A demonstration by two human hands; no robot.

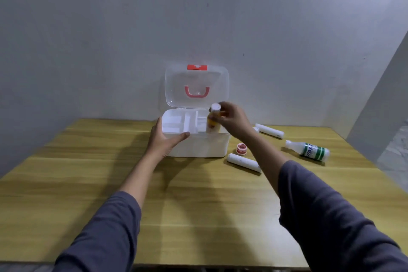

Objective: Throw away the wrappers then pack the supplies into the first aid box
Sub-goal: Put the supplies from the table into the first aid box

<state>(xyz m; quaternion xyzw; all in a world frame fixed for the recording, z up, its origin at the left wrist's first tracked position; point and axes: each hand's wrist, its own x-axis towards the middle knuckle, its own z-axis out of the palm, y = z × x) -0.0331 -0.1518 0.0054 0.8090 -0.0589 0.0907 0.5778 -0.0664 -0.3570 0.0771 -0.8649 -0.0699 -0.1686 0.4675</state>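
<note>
A white first aid box (205, 147) stands at the table's far middle, its clear lid (176, 86) with a red handle raised against the wall. My left hand (164, 139) grips the box's front left rim. My right hand (231, 118) holds a small white bottle with a yellow label (212, 120) upright over the box's right compartment. On the table to the right of the box lie two white gauze rolls (244, 162) (270, 130), a small red tape roll (241, 148) and a white bottle with a green label (309, 150).
The wooden table (198, 216) meets a grey wall (88, 40) just behind the box. A white panel (379, 104) slants along the right side. A divided white tray (176, 125) sits inside the box.
</note>
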